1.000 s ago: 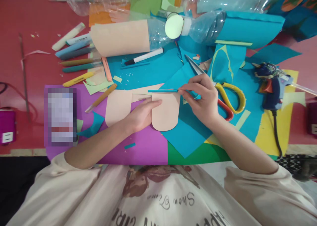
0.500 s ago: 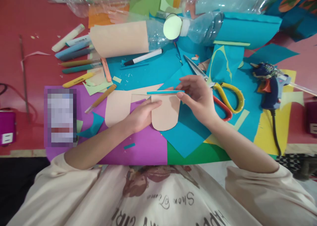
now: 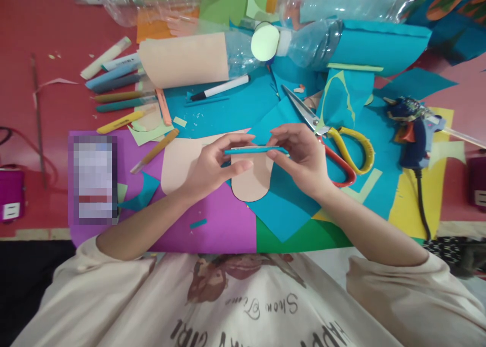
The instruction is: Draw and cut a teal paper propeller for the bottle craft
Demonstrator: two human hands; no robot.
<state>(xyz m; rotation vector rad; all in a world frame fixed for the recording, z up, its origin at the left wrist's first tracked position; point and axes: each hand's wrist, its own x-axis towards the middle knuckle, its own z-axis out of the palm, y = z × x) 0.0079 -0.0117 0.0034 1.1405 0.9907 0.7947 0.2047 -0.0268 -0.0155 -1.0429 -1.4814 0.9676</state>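
Note:
A narrow blue paper strip point(image 3: 255, 150) lies across the top edge of a peach paper cutout point(image 3: 251, 182) with a rounded bottom. My left hand point(image 3: 214, 162) is at the cutout's left side, thumb over its face and fingers behind the top edge, by the strip's left end. My right hand point(image 3: 304, 157) pinches the strip near its right end between thumb and fingers; whether it also grips the cutout's corner is hard to see. Another peach paper piece point(image 3: 176, 167) lies partly under my left hand. Scissors point(image 3: 353, 149) with yellow and red handles rest beside my right hand.
A glue gun point(image 3: 415, 134) lies right on yellow paper. Plastic bottles wrapped in peach paper point(image 3: 186, 58) and blue paper point(image 3: 379, 45) lie at the back. Several markers point(image 3: 117, 76) sit at the left, above a blurred phone point(image 3: 94, 177). Purple paper point(image 3: 224, 230) covers the front.
My left fingers have risen to the cutout's top edge, around the strip's left end. The strip has moved slightly down and right, and my right hand has come a little lower with it.

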